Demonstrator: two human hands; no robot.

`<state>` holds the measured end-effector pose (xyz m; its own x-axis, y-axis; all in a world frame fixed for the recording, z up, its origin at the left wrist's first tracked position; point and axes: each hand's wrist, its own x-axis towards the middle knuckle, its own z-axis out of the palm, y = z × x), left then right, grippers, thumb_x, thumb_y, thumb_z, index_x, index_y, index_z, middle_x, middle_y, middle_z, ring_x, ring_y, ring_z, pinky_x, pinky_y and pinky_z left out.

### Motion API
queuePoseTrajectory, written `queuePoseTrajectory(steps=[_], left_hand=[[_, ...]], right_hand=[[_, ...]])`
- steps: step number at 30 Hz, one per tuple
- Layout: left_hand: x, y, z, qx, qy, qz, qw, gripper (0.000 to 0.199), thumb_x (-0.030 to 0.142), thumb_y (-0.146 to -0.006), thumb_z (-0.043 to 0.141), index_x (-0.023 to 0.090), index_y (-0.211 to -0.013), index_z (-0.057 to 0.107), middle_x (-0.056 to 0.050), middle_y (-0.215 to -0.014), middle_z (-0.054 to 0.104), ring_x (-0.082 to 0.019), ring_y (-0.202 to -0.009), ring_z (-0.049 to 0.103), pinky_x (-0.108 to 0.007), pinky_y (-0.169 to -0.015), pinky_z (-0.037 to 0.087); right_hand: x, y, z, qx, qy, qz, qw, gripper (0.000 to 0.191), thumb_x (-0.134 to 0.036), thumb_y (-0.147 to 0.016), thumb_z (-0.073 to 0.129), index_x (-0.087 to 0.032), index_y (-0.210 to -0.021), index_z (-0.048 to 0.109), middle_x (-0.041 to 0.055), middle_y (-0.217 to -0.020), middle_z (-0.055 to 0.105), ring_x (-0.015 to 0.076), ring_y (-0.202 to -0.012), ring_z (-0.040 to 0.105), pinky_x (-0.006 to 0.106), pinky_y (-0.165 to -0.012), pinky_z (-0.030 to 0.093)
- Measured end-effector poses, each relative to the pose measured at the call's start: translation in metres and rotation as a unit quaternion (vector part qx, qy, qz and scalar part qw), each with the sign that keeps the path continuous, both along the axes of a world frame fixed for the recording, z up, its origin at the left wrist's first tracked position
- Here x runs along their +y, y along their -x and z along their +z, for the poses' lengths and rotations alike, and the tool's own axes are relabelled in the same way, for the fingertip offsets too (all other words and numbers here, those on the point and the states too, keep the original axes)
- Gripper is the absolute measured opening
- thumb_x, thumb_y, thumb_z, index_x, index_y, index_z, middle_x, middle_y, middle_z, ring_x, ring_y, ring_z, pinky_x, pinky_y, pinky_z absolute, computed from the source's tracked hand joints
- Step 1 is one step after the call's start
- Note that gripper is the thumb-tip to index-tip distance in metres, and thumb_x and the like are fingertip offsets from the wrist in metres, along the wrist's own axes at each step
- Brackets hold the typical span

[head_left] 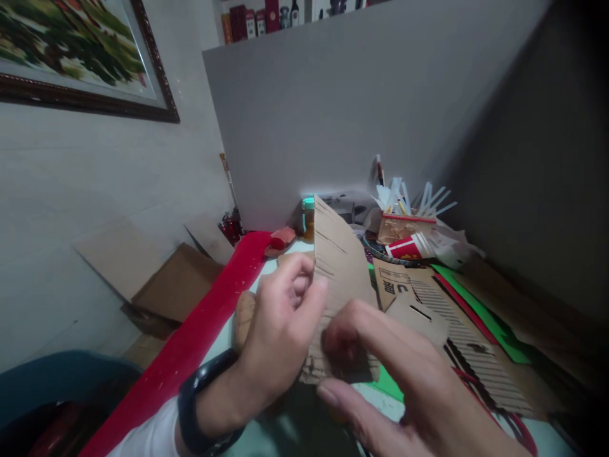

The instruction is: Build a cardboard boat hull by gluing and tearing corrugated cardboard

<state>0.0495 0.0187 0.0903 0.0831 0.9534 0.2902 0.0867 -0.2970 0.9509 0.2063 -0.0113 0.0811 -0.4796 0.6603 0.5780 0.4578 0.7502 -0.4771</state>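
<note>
our left hand pinches the edge of the slit cardboard piece upright above the table; our right hand curls, thumb and fingers parted, at its lower end. behind it stands a green-lidded jar; rightward lie printed cardboard and a red cup.

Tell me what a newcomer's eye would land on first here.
Likely the slit cardboard, upright mid-view, its left edge pinched by the left hand, the right hand low beside it. Next, the red strip down the left side, then the framed painting at upper left.
</note>
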Motion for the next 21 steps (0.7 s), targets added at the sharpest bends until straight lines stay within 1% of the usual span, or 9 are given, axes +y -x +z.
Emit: queuePoseTrajectory(steps=[3, 6, 8, 11, 13, 15, 17, 19, 21], left_hand=[[-0.0013, 0.0000, -0.0010, -0.021, 0.011, 0.000, 1.000, 0.013, 0.028, -0.094, 0.057, 0.023, -0.083, 0.051, 0.007, -0.062, 0.053, -0.008, -0.053, 0.044, -0.020, -0.050, 0.033], [-0.0024, 0.0001, -0.0017, -0.047, 0.010, -0.012, 0.999, 0.014, 0.026, -0.095, 0.056, 0.023, -0.083, 0.051, 0.008, -0.061, 0.054, -0.006, -0.050, 0.041, -0.017, -0.048, 0.033], [-0.0027, -0.0001, -0.0018, -0.047, 0.010, -0.008, 0.999, 0.013, 0.026, -0.096, 0.056, 0.023, -0.084, 0.052, 0.008, -0.061, 0.056, -0.006, -0.050, 0.041, -0.016, -0.048, 0.033], [-0.0025, -0.0007, -0.0016, -0.055, 0.025, -0.003, 0.998, 0.011, 0.030, -0.096, 0.058, 0.024, -0.088, 0.052, 0.008, -0.061, 0.055, -0.006, -0.051, 0.045, -0.017, -0.049, 0.033], [-0.0026, -0.0011, -0.0018, -0.083, 0.041, -0.012, 0.996, 0.011, 0.031, -0.095, 0.060, 0.025, -0.093, 0.052, 0.008, -0.063, 0.054, -0.007, -0.052, 0.046, -0.019, -0.050, 0.033], [-0.0036, -0.0015, -0.0025, -0.126, 0.067, -0.039, 0.989, 0.012, 0.034, -0.096, 0.060, 0.026, -0.098, 0.051, 0.007, -0.065, 0.054, -0.008, -0.054, 0.045, -0.021, -0.051, 0.032], [-0.0053, -0.0019, -0.0036, -0.166, 0.097, -0.080, 0.978, 0.014, 0.036, -0.096, 0.059, 0.026, -0.097, 0.050, 0.006, -0.067, 0.051, -0.009, -0.057, 0.042, -0.023, -0.054, 0.032], [-0.0073, -0.0020, -0.0051, -0.189, 0.119, -0.136, 0.965, 0.017, 0.037, -0.096, 0.059, 0.024, -0.091, 0.050, 0.005, -0.070, 0.045, -0.011, -0.063, 0.040, -0.025, -0.059, 0.033], [-0.0088, -0.0015, -0.0068, -0.192, 0.136, -0.204, 0.950, 0.022, 0.038, -0.095, 0.059, 0.022, -0.084, 0.048, 0.004, -0.074, 0.041, -0.012, -0.069, 0.037, -0.026, -0.064, 0.033]], right_hand=[[-0.0031, 0.0047, -0.0025, -0.003, -0.021, -0.019, 1.000, 0.014, -0.019, -0.091, 0.062, -0.022, -0.087, 0.049, 0.0000, -0.081, 0.054, 0.0164, -0.077, 0.056, 0.029, -0.071, 0.050], [-0.0048, 0.0061, -0.0064, -0.008, -0.044, -0.015, 0.999, 0.011, -0.016, -0.093, 0.057, -0.021, -0.087, 0.050, 0.0015, -0.081, 0.054, 0.0175, -0.077, 0.056, 0.031, -0.071, 0.049], [-0.0054, 0.0068, -0.0083, -0.012, -0.063, -0.021, 0.998, 0.011, -0.015, -0.093, 0.057, -0.020, -0.086, 0.051, 0.0027, -0.081, 0.054, 0.0186, -0.077, 0.055, 0.033, -0.070, 0.048], [-0.0073, 0.0085, -0.0082, -0.024, -0.069, -0.026, 0.997, 0.009, -0.013, -0.093, 0.057, -0.019, -0.089, 0.053, 0.0040, -0.083, 0.056, 0.0192, -0.079, 0.055, 0.033, -0.071, 0.048], [-0.0093, 0.0089, -0.0066, -0.016, -0.063, -0.030, 0.997, 0.010, -0.012, -0.094, 0.056, -0.020, -0.088, 0.052, 0.0026, -0.083, 0.055, 0.0179, -0.078, 0.055, 0.031, -0.071, 0.048], [-0.0106, 0.0078, -0.0048, -0.002, -0.047, -0.037, 0.998, 0.012, -0.014, -0.095, 0.056, -0.022, -0.087, 0.051, 0.0004, -0.081, 0.054, 0.0162, -0.076, 0.055, 0.028, -0.071, 0.048], [-0.0103, 0.0055, -0.0034, 0.025, -0.032, -0.038, 0.998, 0.010, -0.016, -0.095, 0.057, -0.022, -0.090, 0.051, -0.0009, -0.081, 0.054, 0.0144, -0.075, 0.057, 0.026, -0.070, 0.049], [-0.0081, 0.0025, -0.0020, 0.055, -0.015, -0.042, 0.998, 0.007, -0.017, -0.096, 0.057, -0.021, -0.094, 0.052, -0.0012, -0.083, 0.055, 0.0129, -0.075, 0.059, 0.024, -0.070, 0.049], [-0.0047, -0.0009, 0.0000, 0.078, 0.006, -0.044, 0.996, 0.006, -0.018, -0.097, 0.056, -0.021, -0.093, 0.052, -0.0018, -0.083, 0.056, 0.0111, -0.074, 0.058, 0.022, -0.068, 0.049]])
